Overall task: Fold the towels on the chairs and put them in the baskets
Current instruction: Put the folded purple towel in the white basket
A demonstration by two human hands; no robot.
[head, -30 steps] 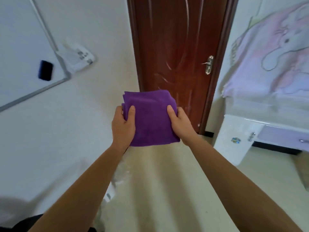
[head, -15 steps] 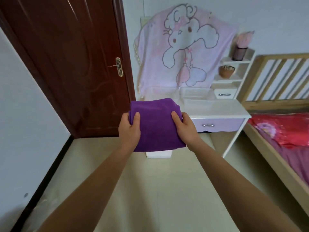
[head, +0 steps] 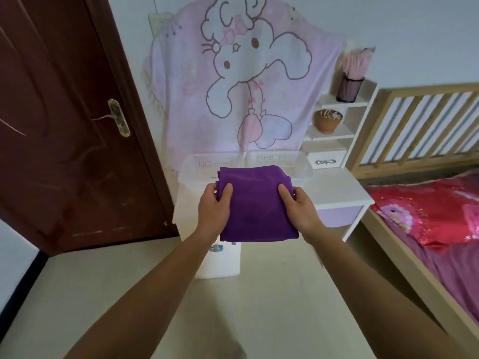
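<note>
On top of the white desk [head: 334, 187] sit two clear plastic baskets [head: 199, 174] side by side, with little holes in their walls. What lies inside them cannot be seen, because the purple towel [head: 255, 203] blocks the view. This towel is soft and fuzzy, folded into a thick square, and it is up in the air in front of the baskets. Left hand [head: 213, 208] grips its left edge with the thumb on top. Right hand [head: 300, 209] grips its right edge the same way. Up on the small white shelves, a dark mesh cup [head: 350, 88] holds pink sticks, and a round brown clay pot [head: 327, 121] holds something pale.
</note>
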